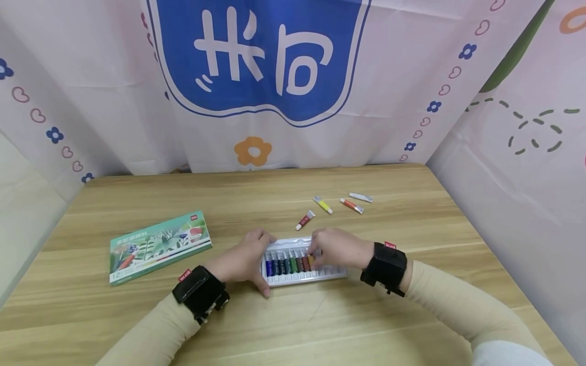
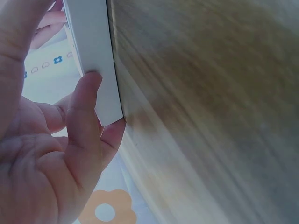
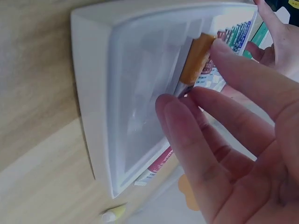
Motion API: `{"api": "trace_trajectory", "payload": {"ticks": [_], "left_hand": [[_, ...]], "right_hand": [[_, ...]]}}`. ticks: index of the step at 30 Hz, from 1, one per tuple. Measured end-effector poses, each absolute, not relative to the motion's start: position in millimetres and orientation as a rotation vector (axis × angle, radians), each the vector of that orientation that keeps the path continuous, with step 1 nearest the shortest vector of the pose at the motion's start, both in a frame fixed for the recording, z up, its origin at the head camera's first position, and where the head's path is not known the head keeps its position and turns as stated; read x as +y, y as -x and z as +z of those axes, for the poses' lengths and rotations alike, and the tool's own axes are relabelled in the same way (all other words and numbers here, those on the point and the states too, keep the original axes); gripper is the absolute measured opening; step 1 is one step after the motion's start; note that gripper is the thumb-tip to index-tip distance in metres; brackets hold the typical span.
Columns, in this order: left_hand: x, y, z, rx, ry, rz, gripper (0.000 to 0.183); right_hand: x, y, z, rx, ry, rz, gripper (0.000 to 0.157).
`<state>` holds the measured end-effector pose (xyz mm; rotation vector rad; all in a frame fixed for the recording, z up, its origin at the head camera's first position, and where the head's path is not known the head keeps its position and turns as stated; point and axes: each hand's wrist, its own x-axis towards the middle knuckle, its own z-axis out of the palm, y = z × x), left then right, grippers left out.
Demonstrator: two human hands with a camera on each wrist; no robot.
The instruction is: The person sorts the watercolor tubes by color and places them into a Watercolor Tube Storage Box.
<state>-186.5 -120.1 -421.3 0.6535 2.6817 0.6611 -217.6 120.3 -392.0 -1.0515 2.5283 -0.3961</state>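
A white plastic tray (image 1: 305, 280) lies on the table, with a row of paint tubes (image 1: 287, 266) running from violet and dark blue through green to brown and red. My left hand (image 1: 242, 255) grips the tray's left end, thumb at the near corner and fingers at the far side. Over the tray's right half, my right hand (image 1: 340, 248) pinches an ochre paint tube (image 3: 198, 58) by its ends, beside the reddish-brown tubes. In the right wrist view, the slots on the other side of the ochre tube hold no tubes.
Beyond the tray lie loose paint tubes: a dark red one (image 1: 305, 220), a yellow one (image 1: 323, 205), an orange-red one (image 1: 351, 205) and a white one (image 1: 361, 197). A green illustrated paint box (image 1: 160, 246) lies at the left. A printed cloth (image 1: 110, 122) hangs behind the table.
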Motion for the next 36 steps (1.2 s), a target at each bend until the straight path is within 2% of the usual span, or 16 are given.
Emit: {"api": "trace_trajectory", "payload": {"ticks": [18, 28, 36], "left_hand": [[-122.1, 188.6, -422.9, 2.681, -0.686, 0.662, 0.117], [-123.3, 187.7, -421.6, 2.686, -0.669, 0.653, 0.114], [-121.8, 186.8, -421.1, 2.678, -0.660, 0.674, 0.117]], "right_hand": [[122.5, 239.2, -386.0, 2.473, 1.090, -0.462, 0.016], [125.5, 280.3, -388.7, 2.547, 0.990, -0.545, 0.013], [159.7, 316.7, -392.8, 2.708, 0.743, -0.572, 0.010]]}}
